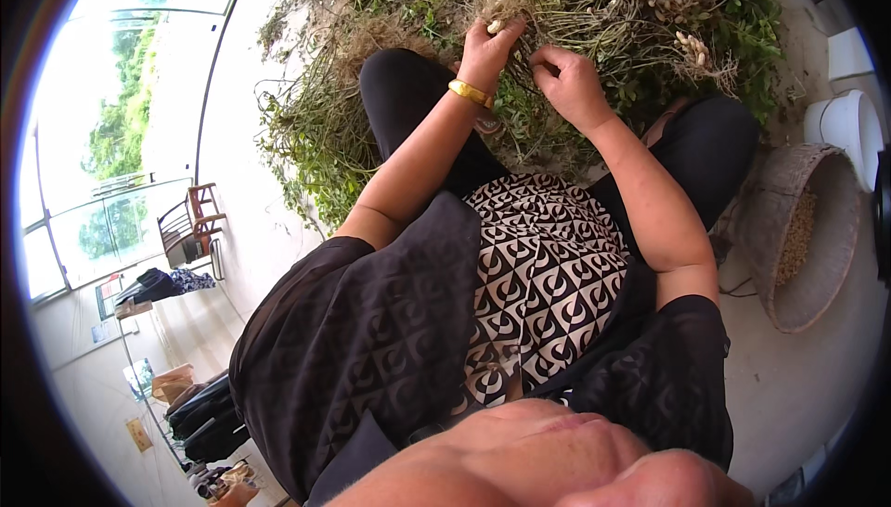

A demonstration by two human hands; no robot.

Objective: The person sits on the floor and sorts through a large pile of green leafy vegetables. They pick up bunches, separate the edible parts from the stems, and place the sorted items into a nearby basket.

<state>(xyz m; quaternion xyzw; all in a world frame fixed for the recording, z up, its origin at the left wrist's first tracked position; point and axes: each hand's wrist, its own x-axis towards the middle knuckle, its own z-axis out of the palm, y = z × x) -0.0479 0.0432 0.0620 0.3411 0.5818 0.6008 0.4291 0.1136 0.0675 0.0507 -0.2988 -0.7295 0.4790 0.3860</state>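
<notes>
My left hand (489, 47), with a gold bracelet (471, 92) on the wrist, grips the root end of a peanut plant (505, 7). A pale peanut pod (494, 26) shows by the thumb among dry, hairy roots. Close beside it on the right, my right hand (567, 82) has its fingers curled near the plant's stems. Whether anything lies between those fingertips is hidden. Both hands are above a large heap of pulled peanut plants (612, 26), with green leaves and tangled stems. More peanut pods (692, 49) hang from roots on the heap's right side.
A woven basket (759, 228) tilts at my right, with loose peanuts (797, 239) inside. Behind it stand a white bucket (825, 120) and another white container (849, 53). More plants (324, 138) lie by my left knee. Wooden chairs (184, 225) stand farther left near glass panels.
</notes>
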